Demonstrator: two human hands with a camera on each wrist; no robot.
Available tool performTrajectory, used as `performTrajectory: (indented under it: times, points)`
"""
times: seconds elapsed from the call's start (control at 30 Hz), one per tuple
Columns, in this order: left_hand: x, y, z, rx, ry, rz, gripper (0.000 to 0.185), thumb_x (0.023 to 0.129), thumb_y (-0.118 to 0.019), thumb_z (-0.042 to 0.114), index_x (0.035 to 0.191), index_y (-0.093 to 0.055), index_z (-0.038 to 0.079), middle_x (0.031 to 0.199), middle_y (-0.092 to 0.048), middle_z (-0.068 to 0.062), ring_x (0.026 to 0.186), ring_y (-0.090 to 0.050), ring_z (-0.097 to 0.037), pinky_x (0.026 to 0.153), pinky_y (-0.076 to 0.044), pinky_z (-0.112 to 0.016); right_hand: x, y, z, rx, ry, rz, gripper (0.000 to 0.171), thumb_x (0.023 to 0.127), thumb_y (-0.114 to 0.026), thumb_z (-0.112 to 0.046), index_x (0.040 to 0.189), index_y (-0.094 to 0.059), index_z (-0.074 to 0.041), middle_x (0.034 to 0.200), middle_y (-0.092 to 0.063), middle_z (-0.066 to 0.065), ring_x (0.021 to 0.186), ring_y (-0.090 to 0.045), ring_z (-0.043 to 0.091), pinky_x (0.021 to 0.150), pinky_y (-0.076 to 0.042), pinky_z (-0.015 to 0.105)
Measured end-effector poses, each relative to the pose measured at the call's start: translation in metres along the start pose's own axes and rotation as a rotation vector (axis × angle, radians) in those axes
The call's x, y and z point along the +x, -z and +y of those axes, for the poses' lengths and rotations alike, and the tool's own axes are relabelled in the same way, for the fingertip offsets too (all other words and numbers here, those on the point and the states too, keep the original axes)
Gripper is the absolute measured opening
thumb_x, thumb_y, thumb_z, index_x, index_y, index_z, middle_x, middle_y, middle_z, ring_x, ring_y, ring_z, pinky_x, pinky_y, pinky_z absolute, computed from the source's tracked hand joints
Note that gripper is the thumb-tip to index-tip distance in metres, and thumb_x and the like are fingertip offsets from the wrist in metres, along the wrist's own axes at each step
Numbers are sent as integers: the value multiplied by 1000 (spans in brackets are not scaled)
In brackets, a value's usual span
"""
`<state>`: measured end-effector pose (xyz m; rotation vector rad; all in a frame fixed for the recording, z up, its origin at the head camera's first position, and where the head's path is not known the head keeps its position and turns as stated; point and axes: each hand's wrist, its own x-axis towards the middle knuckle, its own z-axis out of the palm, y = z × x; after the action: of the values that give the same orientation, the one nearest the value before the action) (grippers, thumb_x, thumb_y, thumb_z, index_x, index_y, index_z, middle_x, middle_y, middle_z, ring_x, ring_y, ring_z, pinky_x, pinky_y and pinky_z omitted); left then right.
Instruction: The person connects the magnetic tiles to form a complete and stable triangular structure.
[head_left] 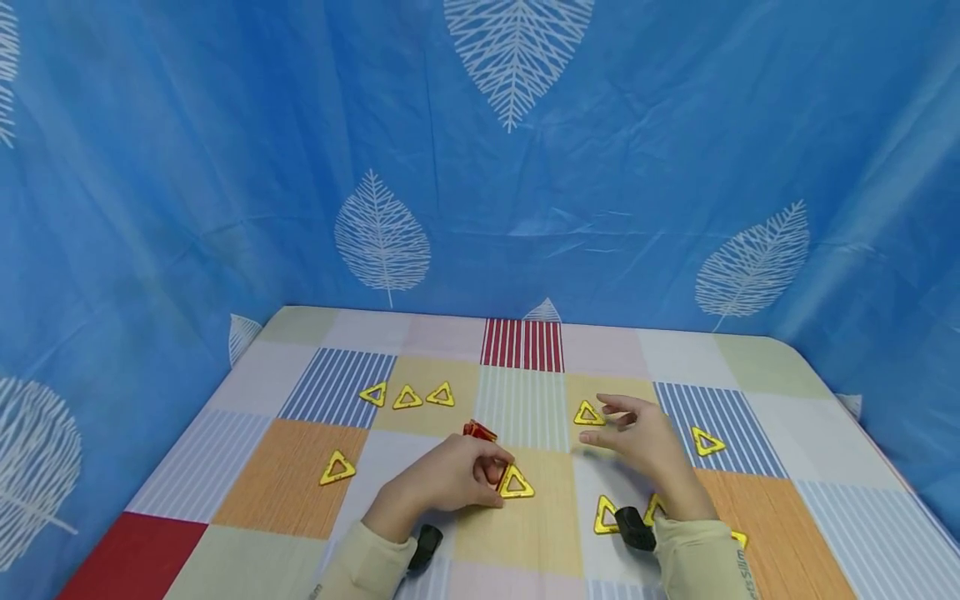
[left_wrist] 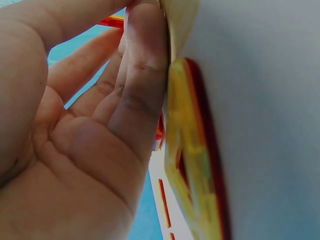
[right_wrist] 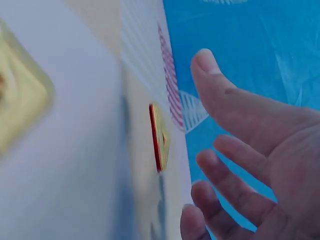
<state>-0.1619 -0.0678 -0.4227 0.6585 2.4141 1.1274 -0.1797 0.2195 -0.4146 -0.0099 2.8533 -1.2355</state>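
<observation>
A yellow triangle (head_left: 517, 493) is sitting at the left hand's (head_left: 459, 475) fingertips, and thumb and finger are pinching it. Red pieces (head_left: 480, 431) are lying just past that hand. The right hand (head_left: 637, 433), fingers apart, is hovering near another triangle (head_left: 588, 422). More triangles (head_left: 407, 406) are lying around the worktop (head_left: 517, 546).

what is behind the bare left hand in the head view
Beyond the left hand, a shiny red piece shows. The hand seems to cover its near side; that part, and anything else hidden, cannot be seen.

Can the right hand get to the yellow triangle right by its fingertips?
Likely yes: the right hand looks open and empty, with nothing visible between it and the triangle.
</observation>
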Motion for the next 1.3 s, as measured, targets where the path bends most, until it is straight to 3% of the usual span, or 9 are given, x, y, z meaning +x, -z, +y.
performTrajectory:
  times: [0.2, 0.33, 0.67, 0.8, 1.03, 1.3]
  points:
    - [-2, -1, 0, 4, 7, -1, 42, 79, -87, 9, 118, -73, 10, 81, -59, 5, 68, -54, -7, 63, -47, -23, 13, 3, 11, -32, -84, -32, 75, 78, -89, -35, 138, -60, 0, 132, -61, 22, 112, -56, 37, 84, -49, 49]
    - [-2, -2, 1, 3, 9, -2, 41, 79, -87, 10, 118, -73, 11, 81, -59, 5, 68, -54, -7, 63, -47, -23, 17, -1, 16, -69, -107, -41, 68, 82, -86, -32, 135, -61, 2, 135, -57, 26, 115, -55, 40, 91, -46, 54]
    - [-3, -4, 1, -3, 12, 7, 42, 78, -88, 10, 117, -73, 11, 80, -58, 5, 67, -53, -7, 62, -47, -23, 19, -6, 17, -151, -58, -8, 37, 89, -78, -17, 119, -72, 3, 125, -61, 29, 109, -59, 44, 88, -48, 55]
    - [-3, -3, 1, 1, 9, 8, 41, 78, -88, 10, 117, -73, 12, 80, -58, 5, 67, -53, -7, 62, -47, -23, 19, -6, 17, -159, -30, 10, 29, 90, -77, -14, 113, -75, 2, 118, -65, 26, 102, -62, 39, 83, -49, 53]
    - [-3, -2, 2, 3, 12, 7, 41, 79, -88, 10, 117, -73, 11, 81, -59, 5, 68, -54, -7, 63, -47, -23, 18, -6, 18, -102, -41, 24, 28, 92, -75, -16, 114, -75, 0, 103, -71, 13, 85, -61, 24, 68, -49, 37]
    - [-2, -2, 2, -1, 24, 14, 41, 78, -88, 10, 117, -73, 12, 81, -58, 5, 68, -53, -8, 63, -47, -24, 19, -7, 15, -43, 51, 60, 28, 92, -77, -25, 112, -77, -6, 111, -72, 12, 100, -67, 29, 78, -53, 41]
